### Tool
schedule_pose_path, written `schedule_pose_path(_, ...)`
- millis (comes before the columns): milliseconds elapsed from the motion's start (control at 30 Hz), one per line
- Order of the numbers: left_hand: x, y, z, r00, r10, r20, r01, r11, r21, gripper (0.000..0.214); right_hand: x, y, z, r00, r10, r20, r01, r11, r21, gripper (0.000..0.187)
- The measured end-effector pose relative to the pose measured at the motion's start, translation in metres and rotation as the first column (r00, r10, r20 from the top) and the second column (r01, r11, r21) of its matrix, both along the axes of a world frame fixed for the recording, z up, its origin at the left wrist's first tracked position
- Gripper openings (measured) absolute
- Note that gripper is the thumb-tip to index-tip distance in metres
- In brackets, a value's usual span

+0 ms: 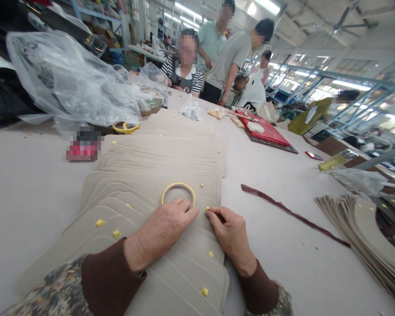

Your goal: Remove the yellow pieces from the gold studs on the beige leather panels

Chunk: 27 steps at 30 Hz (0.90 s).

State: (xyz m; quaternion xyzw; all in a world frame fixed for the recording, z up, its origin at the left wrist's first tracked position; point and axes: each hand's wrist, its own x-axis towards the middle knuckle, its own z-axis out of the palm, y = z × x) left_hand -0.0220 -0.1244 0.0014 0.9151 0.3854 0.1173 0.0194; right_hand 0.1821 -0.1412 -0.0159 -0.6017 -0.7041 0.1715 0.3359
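Fingers of the right hand (pixel 232 232) pinch a small yellow piece (pixel 207 209) at the right side of the overlapping beige panels (pixel 145 184), which lie fanned out on the table (pixel 273 175). Left of it, the left hand (pixel 161 230) rests over the panels, its fingers curled across the near edge of a yellow tape roll (pixel 178 184), though whether they grip it I cannot tell. Other yellow bits (pixel 117 234) dot the nearer panels, and a dark brown strip (pixel 292 212) lies to the right.
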Motion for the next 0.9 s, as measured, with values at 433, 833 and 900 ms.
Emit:
schedule_pose_path(433, -0.004, 0.001, 0.001, 0.992, -0.026, 0.122, 0.018, 0.998, 0.063, 0.011, -0.006, 0.009, 0.013, 0.980, 0.133, 0.146, -0.128, 0.991, -0.042, 0.013)
schedule_pose_path(833, -0.010, 0.003, -0.007, 0.907, -0.103, 0.409, 0.056, 0.991, 0.124, 0.039, -0.010, 0.001, 0.019, 0.969, 0.175, -0.172, -0.180, 0.983, -0.015, 0.013)
schedule_pose_path(900, -0.009, 0.002, -0.008, 0.914, -0.086, 0.396, 0.050, 0.994, 0.099, 0.039, -0.016, 0.002, 0.022, 0.954, 0.244, -0.172, -0.225, 0.967, 0.121, 0.017)
